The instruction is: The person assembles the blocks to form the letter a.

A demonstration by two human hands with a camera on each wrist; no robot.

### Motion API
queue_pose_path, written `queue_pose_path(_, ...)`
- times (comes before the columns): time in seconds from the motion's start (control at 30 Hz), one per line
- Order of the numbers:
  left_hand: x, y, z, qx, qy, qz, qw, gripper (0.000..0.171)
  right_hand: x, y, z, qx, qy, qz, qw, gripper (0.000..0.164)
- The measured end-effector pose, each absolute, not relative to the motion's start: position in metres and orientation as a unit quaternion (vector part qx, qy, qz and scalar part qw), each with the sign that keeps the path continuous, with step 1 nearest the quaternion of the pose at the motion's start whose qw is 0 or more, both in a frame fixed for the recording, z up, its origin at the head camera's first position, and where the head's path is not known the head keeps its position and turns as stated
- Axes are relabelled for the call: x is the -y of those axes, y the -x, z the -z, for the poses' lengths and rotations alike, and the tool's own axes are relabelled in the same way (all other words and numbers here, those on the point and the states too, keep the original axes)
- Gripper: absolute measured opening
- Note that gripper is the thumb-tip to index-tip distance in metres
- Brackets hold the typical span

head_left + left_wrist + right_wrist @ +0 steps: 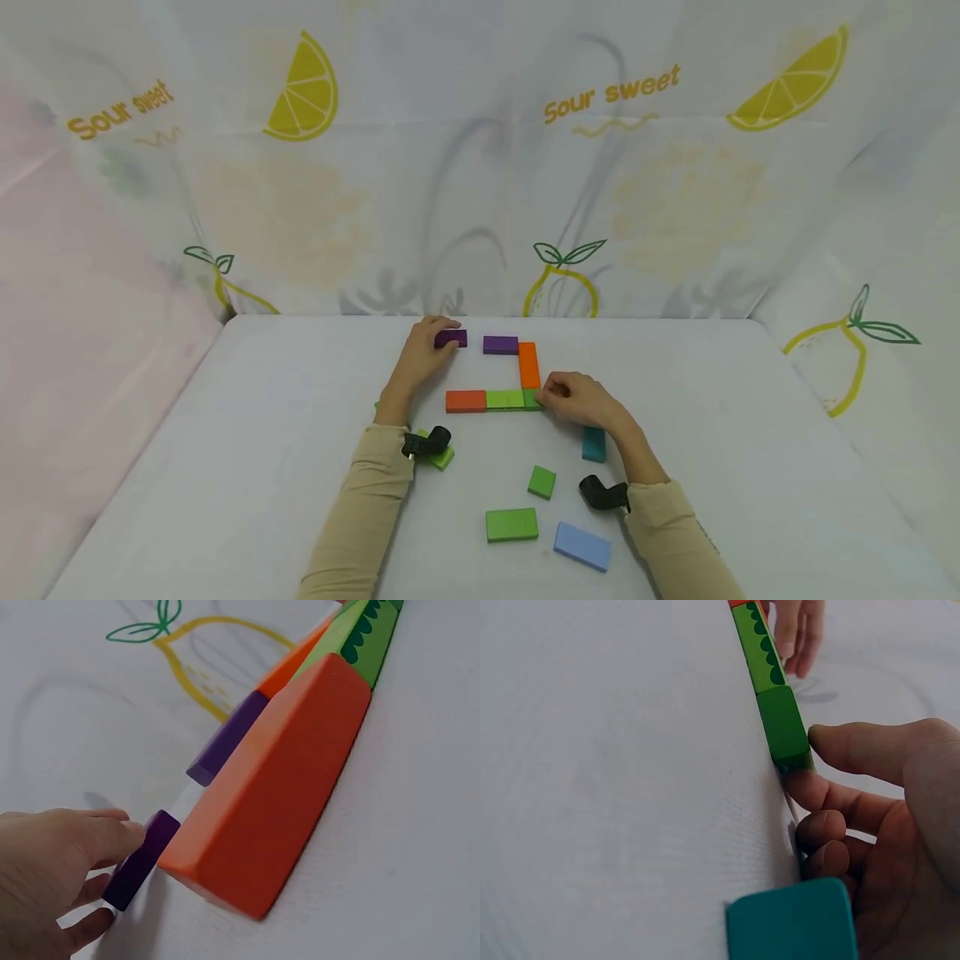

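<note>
At the far side of the table my left hand [423, 354] grips a dark purple block [452, 338] between thumb and fingers. In the left wrist view, that hand reaches round the same block [141, 861]. My right hand [585, 400] pinches a small dark green block [784, 726] by its end, thumb on one face and index finger at the corner. This block meets a light green block [504, 401] with a scalloped pattern, which adjoins a red-orange block [466, 402]. An orange block [528, 365] runs back from the row to a purple block [500, 345].
A teal block [593, 444] lies beneath the right forearm. Nearer me are a small green block [542, 482], a larger green block [512, 525] and a light blue block [582, 547]. Another green block [443, 457] is partly hidden by the left wrist camera.
</note>
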State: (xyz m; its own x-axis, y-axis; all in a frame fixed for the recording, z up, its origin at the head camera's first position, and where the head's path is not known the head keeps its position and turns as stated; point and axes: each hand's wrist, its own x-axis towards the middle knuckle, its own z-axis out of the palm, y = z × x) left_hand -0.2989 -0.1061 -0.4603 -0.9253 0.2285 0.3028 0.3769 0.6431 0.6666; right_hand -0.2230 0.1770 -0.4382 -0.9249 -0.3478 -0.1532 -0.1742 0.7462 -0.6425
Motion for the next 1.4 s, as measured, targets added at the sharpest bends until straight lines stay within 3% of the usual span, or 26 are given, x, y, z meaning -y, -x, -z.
queue_pose_path(1.4, 0.1107, 0.2927, 0.4679, 0.889, 0.137, 0.426, 0.094, 0.025, -0.1777, 0.2241, 0.441, -0.925, 0.146, 0.326, 0.131, 0.022)
